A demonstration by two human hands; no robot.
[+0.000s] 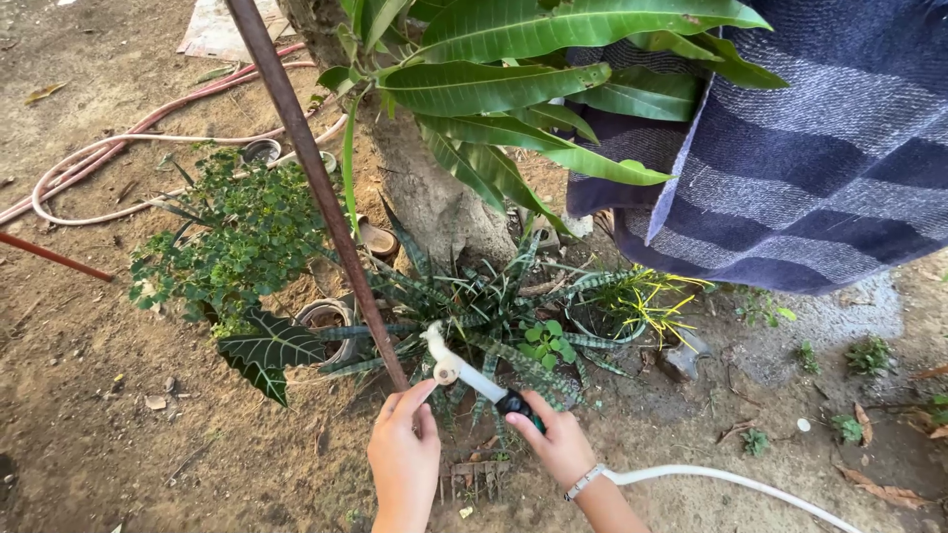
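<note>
Two bare hands are working low over a garden bed at the foot of a tree trunk (434,197). The right hand (559,444), wearing a pale bracelet (585,482) at the wrist, is closing its fingers around the dark grip of a white hose nozzle (464,373), holding it angled up and away to the hand's left, so the tip is pointing into the striped, spiky bromeliads (474,306) just beyond the knuckles. A white hose (731,481) is trailing off behind that wrist, running out to the right across the dirt.

The left hand (405,449) is sitting just beside the nozzle, fingers loosely curled and partly open, with the fingertips reaching up toward the base of a rusty metal pole (321,188) that is slanting up and away; whether they are actually touching the pole I cannot tell. It is gripping nothing that shows.

Beyond and left of that hand, a dark arrow-shaped leaf with pale veins (269,350) is spreading beside a small-leaved green shrub (232,237). Farther off, a pink hose (148,128) is looping over the bare soil. Above the right hand, broad mango-like leaves (513,79) are hanging, and a blue striped cloth (810,148) is draping down at the far right.
</note>
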